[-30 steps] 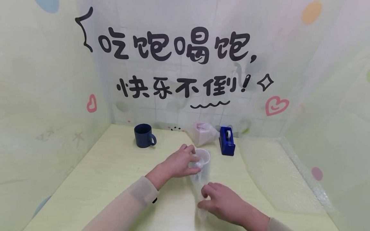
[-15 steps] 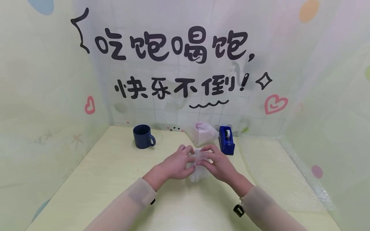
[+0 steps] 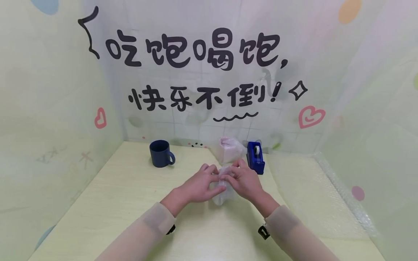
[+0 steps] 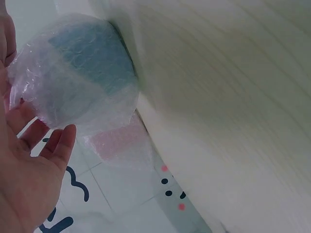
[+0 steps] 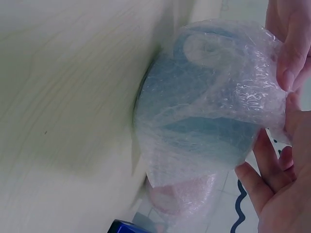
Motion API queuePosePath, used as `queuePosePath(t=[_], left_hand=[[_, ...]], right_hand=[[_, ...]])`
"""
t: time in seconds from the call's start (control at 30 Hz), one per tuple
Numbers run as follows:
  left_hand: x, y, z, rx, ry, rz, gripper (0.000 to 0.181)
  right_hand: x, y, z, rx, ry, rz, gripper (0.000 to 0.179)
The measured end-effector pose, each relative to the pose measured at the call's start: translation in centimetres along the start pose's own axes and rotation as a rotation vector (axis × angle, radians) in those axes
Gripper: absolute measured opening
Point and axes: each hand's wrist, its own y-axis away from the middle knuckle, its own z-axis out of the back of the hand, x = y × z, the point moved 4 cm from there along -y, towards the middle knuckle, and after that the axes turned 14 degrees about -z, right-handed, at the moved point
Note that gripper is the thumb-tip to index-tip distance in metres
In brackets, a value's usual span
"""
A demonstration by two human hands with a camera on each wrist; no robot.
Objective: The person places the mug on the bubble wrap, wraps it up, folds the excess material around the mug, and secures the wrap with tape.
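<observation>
A light blue mug (image 5: 194, 133) stands on the table, wrapped in clear bubble wrap (image 5: 248, 92); its handle shows through the wrap in the right wrist view. My left hand (image 3: 200, 184) holds the wrap at the mug's top from the left, fingers bent over the rim area. From the right my right hand (image 3: 245, 182) pinches the wrap at the same top, its fingertips close to the left ones. In the head view the hands cover most of the mug. Just behind it lies a pink bubble-wrapped bundle (image 3: 230, 149).
A dark blue mug (image 3: 160, 154) stands at the back left. The blue tape dispenser (image 3: 255, 159) is at the back, right of the pink bundle. A flat sheet of bubble wrap (image 3: 320, 199) covers the table's right side. Printed wall sheets enclose the back and sides.
My right hand has moved from the loose wrap end in front up to the mug's top, folding that end up and over. My left hand has stayed at the top.
</observation>
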Motion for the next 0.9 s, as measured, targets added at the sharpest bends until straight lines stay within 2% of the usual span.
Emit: queuePosePath(t=[0.1,0.2,0.3,0.37,0.47,0.6,0.77,0.83,0.9], left_hand=[[0.3,0.1,0.1,-0.046,0.067,0.037,0.052],[0.6,0.2,0.3,-0.077,0.132,0.069,0.065],[0.5,0.1,0.4,-0.062,0.124,0.052,0.060],[0.4,0.1,0.5,-0.042,0.098,0.038,0.051],[0.2,-0.1,0.6,-0.026,0.071,0.021,0.043],[0.1,-0.4,0.6,-0.037,0.036,-0.029,0.040],[-0.3,-0.7,0.9,-0.026,-0.049,-0.089,0.039],[-0.4,-0.7,1.1,-0.017,-0.058,-0.093,0.039],[-0.5,-0.8,1.2,-0.006,-0.049,-0.098,0.037]], right_hand=[[0.1,0.0,-0.1,0.022,0.015,-0.022,0.015],[0.0,0.0,-0.2,0.030,-0.008,-0.082,0.030],[-0.2,0.0,-0.2,0.030,-0.041,-0.145,0.043],[-0.2,0.0,-0.2,0.035,-0.048,-0.152,0.043],[0.0,0.5,-0.2,0.041,-0.007,-0.078,0.029],[0.2,1.4,0.1,0.034,0.078,0.083,0.010],[0.2,2.4,0.7,0.027,0.169,0.290,0.024],[0.1,2.5,0.9,0.050,0.185,0.329,0.028],[0.0,2.4,0.9,0.095,0.190,0.333,0.028]])
